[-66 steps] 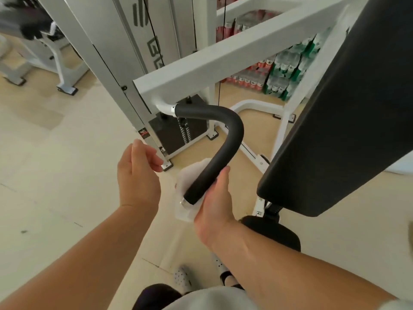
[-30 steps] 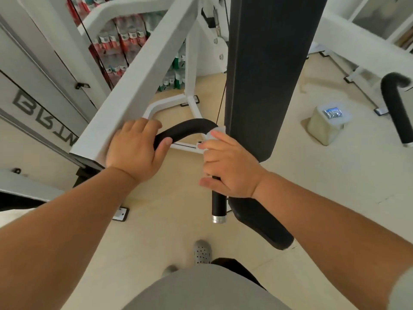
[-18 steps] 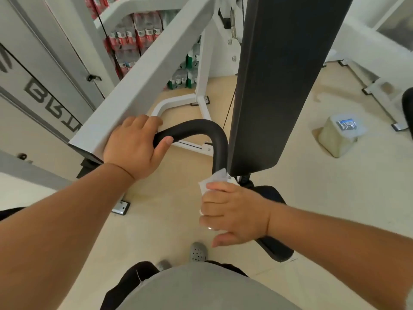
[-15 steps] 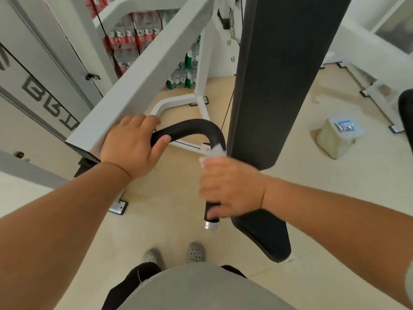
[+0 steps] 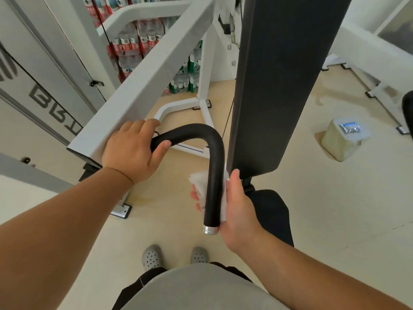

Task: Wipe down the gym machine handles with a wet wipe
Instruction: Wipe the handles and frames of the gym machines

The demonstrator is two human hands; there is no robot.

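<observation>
Two bare hands meet on a gym machine. The left grip (image 5: 131, 153) clasps the root of the black foam-sleeved hooked handle (image 5: 215, 157) where it joins the white-painted square steel beam (image 5: 156, 70), with the thumb laid flat on the foam. The right grip (image 5: 237, 206), at 6 o'clock from the handle's bend, is closed around the straight shaft. Its fingers curl beneath and press a crumpled white wet wipe (image 5: 200, 182) to the foam, just above the brushed silver end cap (image 5: 210, 230). A tall matte black padded backrest (image 5: 279, 74) stands at 3 o'clock from the handle. At 9 o'clock in the frame, grey block lettering (image 5: 44, 101) on a pale panel is only partly legible, seemingly "BR". At 12 o'clock are shrink-wrapped bottle packs with red labels (image 5: 125, 45), too small to read. A translucent tub with a blue-labelled lid (image 5: 344, 139) sits on the beige floor (image 5: 335, 220) at 3 o'clock.
</observation>
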